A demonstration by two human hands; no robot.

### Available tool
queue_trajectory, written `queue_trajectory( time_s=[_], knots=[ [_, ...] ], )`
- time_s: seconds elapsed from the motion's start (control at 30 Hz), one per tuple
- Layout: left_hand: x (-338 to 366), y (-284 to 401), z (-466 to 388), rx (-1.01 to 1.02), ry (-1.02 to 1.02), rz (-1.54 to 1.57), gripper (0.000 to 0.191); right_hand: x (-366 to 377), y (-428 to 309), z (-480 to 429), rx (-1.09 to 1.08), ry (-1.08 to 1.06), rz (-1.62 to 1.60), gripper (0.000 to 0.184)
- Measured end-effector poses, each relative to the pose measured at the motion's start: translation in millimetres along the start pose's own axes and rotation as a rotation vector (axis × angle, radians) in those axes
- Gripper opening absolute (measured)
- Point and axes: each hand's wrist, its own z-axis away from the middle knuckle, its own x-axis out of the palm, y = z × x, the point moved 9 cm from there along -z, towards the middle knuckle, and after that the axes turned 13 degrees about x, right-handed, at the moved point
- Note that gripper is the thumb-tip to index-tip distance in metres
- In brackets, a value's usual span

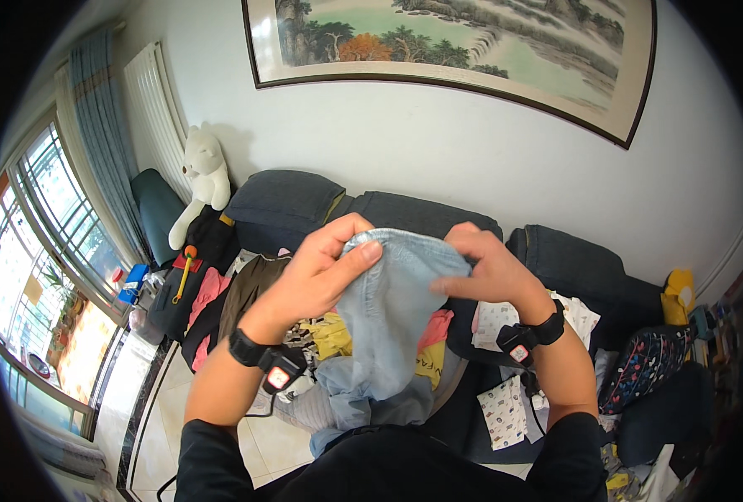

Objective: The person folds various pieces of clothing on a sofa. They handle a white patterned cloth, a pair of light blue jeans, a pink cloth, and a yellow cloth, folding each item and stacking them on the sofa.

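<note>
A light blue denim-like garment (393, 326) hangs in front of me, its stitched top edge stretched between my hands. My left hand (324, 270) pinches the left end of that edge, thumb in front. My right hand (494, 270) is at the right end, its fingertips partly hidden behind the cloth and its thumb blurred over the front. The lower part of the garment drops toward my lap, where more blue cloth (403, 405) lies bunched. Behind it, a yellow garment (331, 336) and a pink and yellow garment (435, 345) are partly covered.
A dark grey sofa (422, 210) runs along the wall under a framed landscape painting (447, 78). Dark brown clothing (252, 285) lies piled at left, near a white plush bear (207, 166). Folded white printed cloth (502, 411) lies at right, near a dark patterned cushion (647, 367).
</note>
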Motion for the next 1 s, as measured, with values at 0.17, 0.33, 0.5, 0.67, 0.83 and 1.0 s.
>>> queue_trajectory(
  time_s=[0.17, 0.33, 0.5, 0.67, 0.83, 1.0],
  knots=[
    [1, 89, 2, 0.51, -0.3, -0.513, 0.028, 28, -48, 28, -0.239, -0.395, -0.387, 0.034],
    [0, 104, 12, 0.71, -0.471, -0.986, 0.049, 29, -81, 46, -0.415, -0.407, -0.393, 0.034],
    [-25, 79, 15, 0.318, -0.27, -0.687, 0.035, -19, -80, 25, -0.41, 0.001, 0.078, 0.045],
    [-32, 88, 27, 0.363, -0.293, -0.682, 0.025, -17, -93, 25, -0.476, 0.008, 0.248, 0.037],
    [-51, 58, 39, 0.294, -0.097, -0.539, 0.03, 68, -100, 41, -0.429, -0.745, -0.532, 0.033],
    [-66, 35, 38, 0.372, -0.066, -0.328, 0.066, 66, -111, 40, -0.473, -0.43, 0.02, 0.027]
  ],
)
